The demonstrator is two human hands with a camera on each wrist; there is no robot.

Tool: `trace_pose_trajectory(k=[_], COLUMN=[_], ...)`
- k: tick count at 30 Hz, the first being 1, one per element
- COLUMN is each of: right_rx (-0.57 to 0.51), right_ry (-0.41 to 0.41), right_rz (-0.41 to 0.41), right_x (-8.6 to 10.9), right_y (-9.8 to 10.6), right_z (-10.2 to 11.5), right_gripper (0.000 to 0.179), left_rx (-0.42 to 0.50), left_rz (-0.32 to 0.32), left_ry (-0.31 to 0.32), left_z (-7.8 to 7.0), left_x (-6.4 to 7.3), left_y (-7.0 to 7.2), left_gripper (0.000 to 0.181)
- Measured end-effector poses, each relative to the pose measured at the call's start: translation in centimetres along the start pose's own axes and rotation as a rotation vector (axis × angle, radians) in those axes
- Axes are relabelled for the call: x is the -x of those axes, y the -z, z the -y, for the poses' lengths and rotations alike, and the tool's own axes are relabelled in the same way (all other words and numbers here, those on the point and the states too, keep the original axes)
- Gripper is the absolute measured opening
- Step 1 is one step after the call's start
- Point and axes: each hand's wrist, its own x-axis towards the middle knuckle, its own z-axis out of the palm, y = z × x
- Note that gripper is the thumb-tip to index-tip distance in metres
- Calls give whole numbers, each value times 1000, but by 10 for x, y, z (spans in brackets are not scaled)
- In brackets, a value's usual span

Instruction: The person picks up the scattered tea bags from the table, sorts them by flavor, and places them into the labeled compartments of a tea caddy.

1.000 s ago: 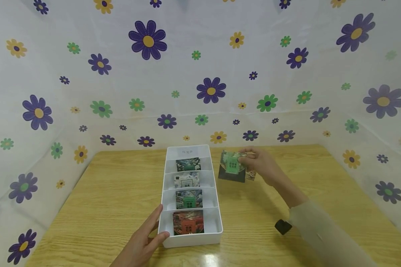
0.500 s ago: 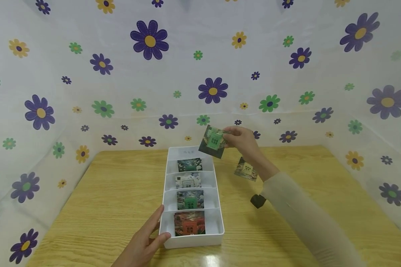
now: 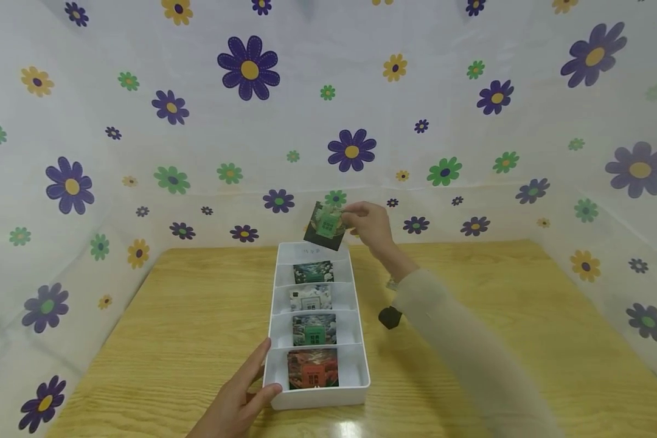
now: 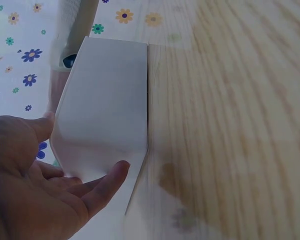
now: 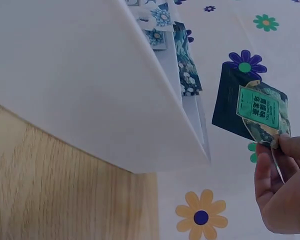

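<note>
My right hand [image 3: 372,231] pinches a dark green oolong tea sachet [image 3: 324,226] by its edge, above the far end of a white divided box [image 3: 320,398]. In the right wrist view, the sachet [image 5: 257,110] is beyond the box's far end, apart from it, its green label showing. My left hand [image 3: 235,395] holds the box's near left corner, thumb at the front rim. The left wrist view shows its fingers against the box's outer side [image 4: 105,90]. Inside stand a dark green sachet [image 3: 313,272], white sachet [image 3: 310,298], green-labelled sachet [image 3: 314,330] and red sachet [image 3: 313,368].
The wooden table [image 3: 197,310] extends around the box. Another sachet [image 3: 392,283] lies right of it, mostly hidden by the right sleeve [image 3: 443,322]. A black block [image 3: 390,317] is beside that sleeve. A flower-patterned white sheet [image 3: 301,121] surrounds the table.
My right hand has lifted the sachet from right of the box and carried it left, over the box's far end. The other sachet came into view, then became mostly covered. My left hand keeps its hold.
</note>
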Motion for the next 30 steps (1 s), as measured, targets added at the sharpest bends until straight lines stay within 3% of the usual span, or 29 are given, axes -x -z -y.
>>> trace_pose_trajectory(k=[9, 19, 30], right_rx=[151, 292, 469], right_ry=[-11, -108, -90], right_rz=[75, 251, 360], right_x=[-4, -2, 0], right_y=[-19, -23, -26], right_z=[-11, -17, -19], right_gripper=[14, 14, 15], left_rx=[-18, -23, -24], left_rz=[1, -3, -19], left_ry=[97, 65, 101], left_z=[0, -2, -2], left_x=[-1, -1, -1], left_y=[-2, -1, -2], left_gripper=[78, 77, 78])
